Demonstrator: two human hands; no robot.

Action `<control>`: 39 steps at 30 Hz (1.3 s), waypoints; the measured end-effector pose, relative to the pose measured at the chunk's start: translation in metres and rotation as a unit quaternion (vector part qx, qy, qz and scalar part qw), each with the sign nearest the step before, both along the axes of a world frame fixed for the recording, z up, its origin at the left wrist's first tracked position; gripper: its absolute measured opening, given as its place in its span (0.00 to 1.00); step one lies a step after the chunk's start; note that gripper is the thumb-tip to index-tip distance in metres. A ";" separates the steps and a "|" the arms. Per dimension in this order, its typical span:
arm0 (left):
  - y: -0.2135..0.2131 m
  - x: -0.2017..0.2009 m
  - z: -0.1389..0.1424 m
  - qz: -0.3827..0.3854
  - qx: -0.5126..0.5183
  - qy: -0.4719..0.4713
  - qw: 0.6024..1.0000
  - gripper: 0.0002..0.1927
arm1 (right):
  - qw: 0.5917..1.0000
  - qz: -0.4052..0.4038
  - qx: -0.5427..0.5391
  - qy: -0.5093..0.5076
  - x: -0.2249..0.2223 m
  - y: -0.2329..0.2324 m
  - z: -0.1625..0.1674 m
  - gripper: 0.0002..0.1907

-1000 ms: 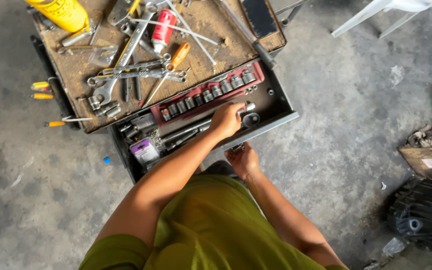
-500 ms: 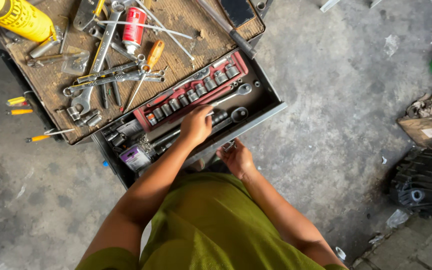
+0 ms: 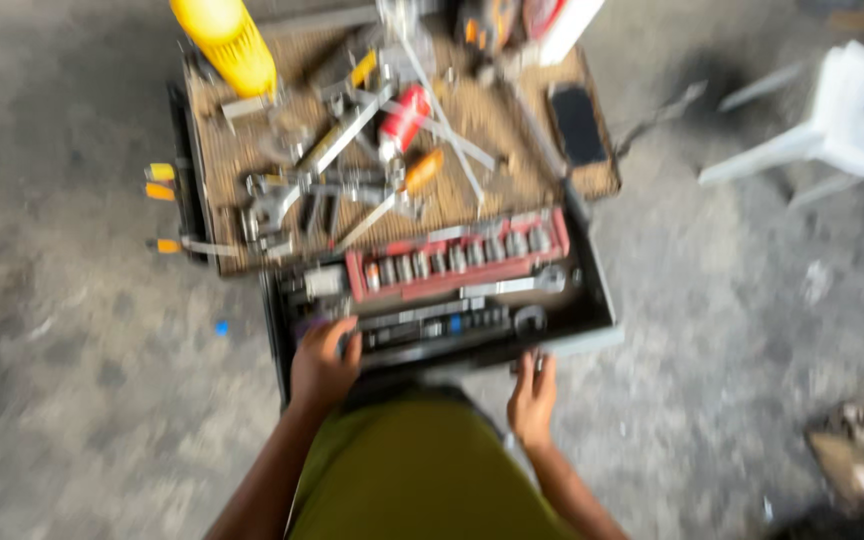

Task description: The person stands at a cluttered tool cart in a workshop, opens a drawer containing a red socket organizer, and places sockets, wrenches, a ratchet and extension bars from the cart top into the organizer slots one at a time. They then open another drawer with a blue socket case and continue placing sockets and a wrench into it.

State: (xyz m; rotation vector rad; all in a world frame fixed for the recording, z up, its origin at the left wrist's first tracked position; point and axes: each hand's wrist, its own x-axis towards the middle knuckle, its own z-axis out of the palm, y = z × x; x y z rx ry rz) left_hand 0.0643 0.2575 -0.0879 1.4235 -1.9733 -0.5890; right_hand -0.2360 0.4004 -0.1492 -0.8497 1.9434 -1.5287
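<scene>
Left grip: left hand (image 3: 324,362) curling over the near-left corner of the open drawer (image 3: 592,300), fingers bent down among the tools; blur hiding whether anything is being pinched, so cannot tell.
Right grip: right hand (image 3: 532,400) lying flat and loose against the drawer's front edge, fingers pointing away from the body, grasping nothing.
Drawer position: standing pulled out toward the body from under the cart top (image 3: 552,175), directly ahead of both hands.
Drawer contents: red socket tray (image 3: 452,268) sitting along the far side; long wrenches (image 3: 452,320) lying nearer, between tray and front edge.
Long axis: tray and wrenches both running left to right, tilting slightly up toward the right, crosswise to both forearms.
Direction from grip: wrenches lying just beside the left hand, toward its right; tray lying beyond the left fingertips, farther from the body.
Nearer hand: left hand sitting inside the drawer and touching its contents; right hand staying outside on the rim, apart from the wrenches.
Cart top: carrying a yellow bottle (image 3: 224,42), a red can (image 3: 404,118), an orange-handled screwdriver (image 3: 420,170), a dark phone (image 3: 576,124) and loose spanners.
Surroundings: grey concrete floor (image 3: 72,330) below; white plastic chair (image 3: 852,110) standing well apart at upper right.
Sharpness: whole view smearing, small parts unreadable.
</scene>
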 end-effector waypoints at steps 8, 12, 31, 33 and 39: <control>-0.016 0.048 0.018 0.135 0.019 -0.009 0.991 0.12 | 0.999 -0.019 0.023 0.019 0.008 -0.022 0.007 0.09; -0.047 0.046 0.018 0.133 -0.041 0.019 0.990 0.10 | 0.998 -0.035 0.047 0.028 0.009 -0.039 0.000 0.09; -0.108 0.028 0.032 0.068 -0.086 0.060 0.992 0.12 | 0.988 0.122 -0.091 -0.017 -0.002 -0.182 0.025 0.10; -0.104 0.033 0.028 0.077 -0.072 0.053 0.993 0.12 | 0.978 0.149 -0.114 -0.087 -0.004 -0.200 0.033 0.11; -0.099 0.053 0.014 0.094 -0.063 0.015 0.993 0.15 | 0.971 0.154 -0.135 -0.125 -0.002 -0.236 0.043 0.09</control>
